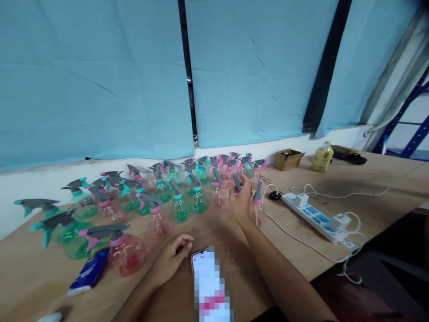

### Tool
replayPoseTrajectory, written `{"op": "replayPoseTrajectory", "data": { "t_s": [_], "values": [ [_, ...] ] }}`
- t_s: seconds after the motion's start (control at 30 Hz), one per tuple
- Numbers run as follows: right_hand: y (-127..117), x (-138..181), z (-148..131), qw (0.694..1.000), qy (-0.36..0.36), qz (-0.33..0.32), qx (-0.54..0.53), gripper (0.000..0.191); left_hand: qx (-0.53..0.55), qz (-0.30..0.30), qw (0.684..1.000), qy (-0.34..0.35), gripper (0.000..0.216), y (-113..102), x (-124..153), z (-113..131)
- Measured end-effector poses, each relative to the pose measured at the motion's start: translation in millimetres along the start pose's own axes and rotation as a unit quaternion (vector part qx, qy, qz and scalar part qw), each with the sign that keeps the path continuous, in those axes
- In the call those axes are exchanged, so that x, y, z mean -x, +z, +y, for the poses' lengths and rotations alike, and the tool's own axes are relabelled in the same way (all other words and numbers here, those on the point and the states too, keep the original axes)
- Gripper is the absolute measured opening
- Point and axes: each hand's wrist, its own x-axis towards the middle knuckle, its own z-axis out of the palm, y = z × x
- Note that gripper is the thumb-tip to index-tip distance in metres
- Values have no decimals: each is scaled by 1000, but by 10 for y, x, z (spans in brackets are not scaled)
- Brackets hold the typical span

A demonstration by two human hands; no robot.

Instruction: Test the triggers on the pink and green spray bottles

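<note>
Far back, the right grip [240, 199] holds a grey-topped pink plastic spray bottle [236, 181]; the left grip [172, 259] lies loose, empty.

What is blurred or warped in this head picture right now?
Head view: the phone screen is pixelated out; the wide-angle lens stretches the left bottles; light is soft and bluish from the curtains, with only faint shadows; the right hand and its bottle look slightly soft.
</note>
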Motion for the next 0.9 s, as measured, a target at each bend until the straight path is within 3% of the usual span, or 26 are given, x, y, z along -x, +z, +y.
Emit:
{"op": "replayPoseTrajectory", "data": {
  "t_s": [0.17,0.37,0.47,0.7,0.9],
  "values": [
    [3,23,-10,1000,5,-13,-4,52,13,-6,1000,-5,36,-27,14,53],
    [11,137,-76,996,32,-75,-23,38,54,9,998,-21,43,-50,-12,22],
    [48,228,-169,988,55,-118,-86,36,68,10,997,-28,43,-44,-30,-40],
    [181,408,-296,928,136,-227,-264,33,95,6,995,-39,46,-37,-45,-149],
    [291,454,-251,871,151,-346,-314,25,102,1,994,-26,41,-37,-42,-152]
  ]
}}
